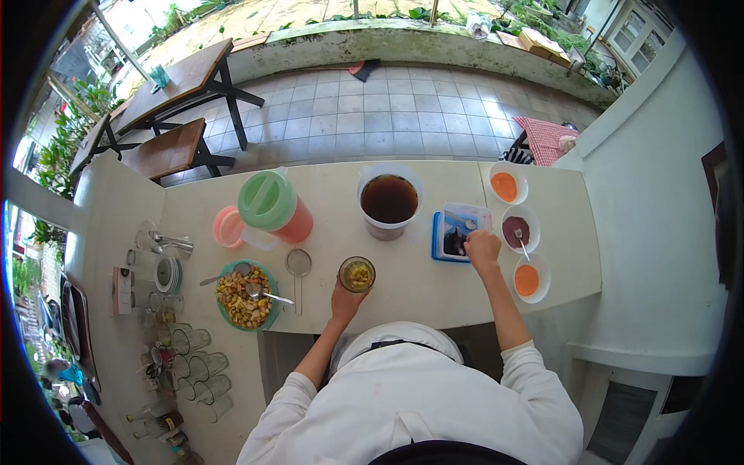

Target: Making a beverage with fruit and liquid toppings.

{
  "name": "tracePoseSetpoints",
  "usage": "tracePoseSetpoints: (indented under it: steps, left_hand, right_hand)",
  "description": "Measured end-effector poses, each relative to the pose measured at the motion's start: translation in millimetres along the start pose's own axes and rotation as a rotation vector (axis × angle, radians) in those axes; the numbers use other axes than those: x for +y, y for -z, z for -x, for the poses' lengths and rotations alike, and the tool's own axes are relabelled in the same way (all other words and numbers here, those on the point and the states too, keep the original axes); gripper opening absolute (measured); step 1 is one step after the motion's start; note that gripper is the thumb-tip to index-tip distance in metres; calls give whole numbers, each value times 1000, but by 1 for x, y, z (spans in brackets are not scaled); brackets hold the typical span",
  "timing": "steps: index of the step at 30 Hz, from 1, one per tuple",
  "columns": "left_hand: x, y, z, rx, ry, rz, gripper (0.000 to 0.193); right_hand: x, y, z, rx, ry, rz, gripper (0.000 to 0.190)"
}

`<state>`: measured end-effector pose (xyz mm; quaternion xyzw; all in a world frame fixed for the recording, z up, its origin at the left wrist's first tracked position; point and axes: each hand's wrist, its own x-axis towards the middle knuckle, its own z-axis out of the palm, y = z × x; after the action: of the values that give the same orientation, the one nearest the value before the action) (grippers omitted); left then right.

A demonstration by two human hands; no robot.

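Observation:
My left hand (347,302) is wrapped around a drinking glass (357,274) with yellowish fruit pieces inside, near the front edge of the counter. My right hand (483,250), fingers curled, is over the near right corner of a clear plastic container (479,218). Dark jelly-like pieces (454,241) lie in that container, which sits on a blue lid (436,235). A metal spoon (462,220) rests in its far part. Whatever my right fingers may grip is hidden by the hand. Beyond the glass stands a tall plastic pitcher of dark brown liquid (389,199).
White bowls of orange (526,280) and purple (516,231) contents line the right. Leftward are a green-lidded pitcher (267,200), a pink lid (228,226), a small strainer (299,263) and a teal bowl of diced fruit (275,317) with spoons. Glass mugs (209,366) crowd the left side.

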<state>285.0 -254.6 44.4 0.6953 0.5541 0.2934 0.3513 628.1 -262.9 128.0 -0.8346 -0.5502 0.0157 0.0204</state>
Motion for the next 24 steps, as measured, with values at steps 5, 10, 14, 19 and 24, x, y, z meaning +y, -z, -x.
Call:
tracePoseSetpoints:
  steps: [5,10,14,19,24]
  left_hand:
    - [7,5,1,20,30,14,74]
    - [6,2,2,15,40,14,73]
    - [7,2,2,37,2,-21,73]
    - [11,4,0,40,-29,-12,73]
    - [6,3,0,37,12,35,73]
  right_hand:
    - [6,-34,-14,-61,6,169,16]
    - [11,-46,-16,20,15,85,13]
    - [8,-29,-6,109,0,-115,9]
    - [10,9,8,251,-25,-391,9]
    - [19,40,15,378,58,-637,10]
